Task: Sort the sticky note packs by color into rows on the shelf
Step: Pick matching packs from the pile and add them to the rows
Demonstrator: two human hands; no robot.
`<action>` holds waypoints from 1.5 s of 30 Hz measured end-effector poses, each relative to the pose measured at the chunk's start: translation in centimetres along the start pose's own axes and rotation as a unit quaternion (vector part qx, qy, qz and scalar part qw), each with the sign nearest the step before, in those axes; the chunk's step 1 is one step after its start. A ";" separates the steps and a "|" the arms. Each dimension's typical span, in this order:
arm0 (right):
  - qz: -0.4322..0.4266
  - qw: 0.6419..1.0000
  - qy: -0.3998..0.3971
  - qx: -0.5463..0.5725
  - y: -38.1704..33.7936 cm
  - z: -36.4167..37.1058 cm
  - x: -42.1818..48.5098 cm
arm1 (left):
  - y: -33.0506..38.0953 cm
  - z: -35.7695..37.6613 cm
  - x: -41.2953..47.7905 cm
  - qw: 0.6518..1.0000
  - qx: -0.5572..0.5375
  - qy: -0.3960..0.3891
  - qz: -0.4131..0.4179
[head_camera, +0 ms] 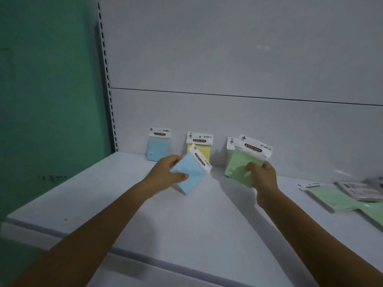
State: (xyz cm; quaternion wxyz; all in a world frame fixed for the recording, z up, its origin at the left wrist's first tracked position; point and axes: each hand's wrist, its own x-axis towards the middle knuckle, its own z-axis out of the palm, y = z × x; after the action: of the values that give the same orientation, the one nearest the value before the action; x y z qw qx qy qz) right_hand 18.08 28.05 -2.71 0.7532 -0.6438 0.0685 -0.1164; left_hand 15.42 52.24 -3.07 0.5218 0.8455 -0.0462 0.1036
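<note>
1. Sticky note packs are spread along a white shelf (186,224), some standing against its back panel (228,59) and some lying flat.
2. The left hand (167,172) is clamped on a blue pack (189,172), thumb on its front face and fingers behind, holding it tilted with its white header card pointing up and to the right. Whether its lower corner touches the shelf cannot be told.
3. The right hand (263,172) is closed on a green pack (244,162) by its lower right corner; the pack is raised and tilted, its "STICKY NOTE" header uppermost.
4. The two hands are apart, with bare shelf between them.
5. Beyond the left hand, a second blue pack (158,145) stands upright, leaning on the back panel.
6. Between the hands and farther back, a yellow pack (200,145) stands against the panel, its lower part hidden by the held blue pack.
7. Just behind the held green pack, another green pack (230,146) stands at the panel, mostly covered; only its left edge and header show.
8. Well to the right of the right hand, more green packs (331,198) lie flat on the shelf, with a blurred pile of packaging (360,188) beside them whose colour cannot be made out.
9. To the left of the left hand, a slotted shelf upright (107,90) runs up beside a green wall (47,90).
</note>
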 end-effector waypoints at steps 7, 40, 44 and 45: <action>-0.010 0.990 0.099 -0.105 1.8 3.2 1.6 | -4.1 -3.3 3.6 0.997 0.042 0.058 0.020; -0.111 0.961 0.132 -0.217 4.4 3.9 4.0 | -10.1 -6.5 11.1 0.978 0.043 0.203 -0.035; -0.132 0.957 0.126 -0.225 4.7 4.0 4.3 | -10.4 -6.3 11.5 0.977 0.059 0.201 -0.033; -0.140 0.955 0.123 -0.232 4.7 4.0 4.4 | -10.3 -6.3 11.5 0.977 0.065 0.200 -0.031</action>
State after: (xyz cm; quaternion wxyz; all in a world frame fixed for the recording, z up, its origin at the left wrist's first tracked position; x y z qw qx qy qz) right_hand 23.73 31.38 -6.51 0.5455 -0.7845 0.0948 -0.2793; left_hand 27.78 62.82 -6.78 0.4678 0.8407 0.0918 0.2568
